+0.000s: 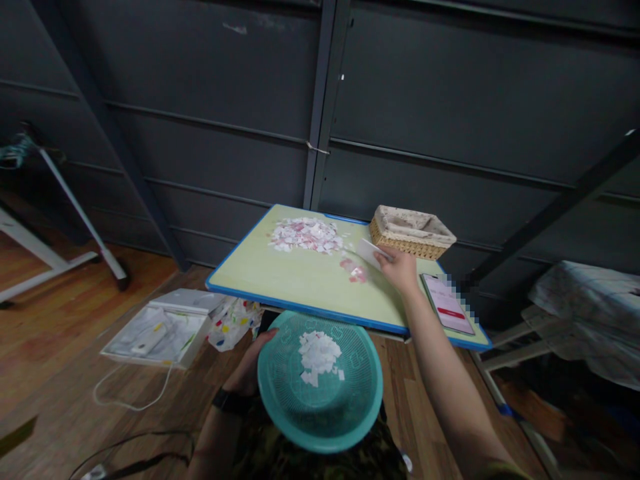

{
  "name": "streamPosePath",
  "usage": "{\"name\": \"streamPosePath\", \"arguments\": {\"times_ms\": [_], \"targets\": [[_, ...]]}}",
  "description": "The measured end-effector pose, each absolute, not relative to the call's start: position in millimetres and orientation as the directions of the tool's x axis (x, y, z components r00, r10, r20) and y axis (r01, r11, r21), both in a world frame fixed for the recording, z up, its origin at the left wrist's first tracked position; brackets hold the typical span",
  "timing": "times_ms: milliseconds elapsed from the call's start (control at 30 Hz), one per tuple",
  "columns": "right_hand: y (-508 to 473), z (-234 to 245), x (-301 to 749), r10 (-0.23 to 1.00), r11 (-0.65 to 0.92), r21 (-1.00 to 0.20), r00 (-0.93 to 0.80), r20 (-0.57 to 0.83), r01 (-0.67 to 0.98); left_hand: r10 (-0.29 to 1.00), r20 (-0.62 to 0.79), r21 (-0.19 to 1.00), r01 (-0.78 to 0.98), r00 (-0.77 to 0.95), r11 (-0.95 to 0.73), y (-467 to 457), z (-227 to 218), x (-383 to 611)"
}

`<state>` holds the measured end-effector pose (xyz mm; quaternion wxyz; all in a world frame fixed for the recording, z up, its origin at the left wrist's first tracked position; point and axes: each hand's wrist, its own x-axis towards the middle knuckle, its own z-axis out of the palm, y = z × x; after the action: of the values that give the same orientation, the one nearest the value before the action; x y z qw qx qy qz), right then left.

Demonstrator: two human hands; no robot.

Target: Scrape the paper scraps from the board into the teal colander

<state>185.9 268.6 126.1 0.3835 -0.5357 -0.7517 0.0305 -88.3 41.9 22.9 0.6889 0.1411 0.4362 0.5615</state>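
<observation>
My left hand (pixel 255 363) grips the rim of a round teal plastic basket (pixel 367 393) on my lap, below the table's near edge. A heap of small white paper scraps (pixel 319 353) lies in the basket. Over the right part of the yellow tabletop (pixel 280 277), my right hand (pixel 397 267) holds a flat white card (pixel 373 252), tilted. Just left of the card lies a small group of pink and white scraps (pixel 354 270), partly blurred. Farther back on the left, a large pile of white and pink paper scraps (pixel 306 235) is spread on the table.
A lined wicker basket (pixel 413 230) stands at the table's back right. On the right edge lies a phone (pixel 447 303) with a lit screen. An open white box (pixel 157 333) with a cable and a plastic bag (pixel 234 323) are on the floor at left. Dark panels (pixel 225 133) rise behind.
</observation>
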Motion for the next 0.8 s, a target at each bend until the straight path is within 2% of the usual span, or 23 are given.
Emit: {"name": "streamPosePath", "arguments": {"times_ms": [100, 333, 467, 633, 800], "targets": [[269, 124, 184, 0.822, 0.457, -0.478, -0.151, 0.548, 0.75, 0.888, -0.46, 0.686, -0.645, -0.026, 0.337, 43, 23, -88], [275, 132, 182, 0.73, 0.5, -0.535, 0.002, 0.684, 0.681, 0.901, -0.432, 0.703, -0.641, -0.042, 0.307, 42, 31, -84], [282, 151, 166, 0.701, 0.536, -0.552, 0.027, 0.713, 0.638, 0.919, -0.374, 0.754, -0.617, -0.121, 0.226, 43, 29, -83], [296, 169, 122, 0.739, 0.558, -0.508, -0.114, 0.664, 0.656, 0.916, -0.379, 0.768, -0.597, -0.13, 0.232, 43, 24, -85], [304, 161, 105, 0.792, 0.507, -0.465, -0.18, 0.583, 0.726, 0.918, -0.386, 0.728, -0.64, -0.086, 0.246, 41, 24, -92]]}}
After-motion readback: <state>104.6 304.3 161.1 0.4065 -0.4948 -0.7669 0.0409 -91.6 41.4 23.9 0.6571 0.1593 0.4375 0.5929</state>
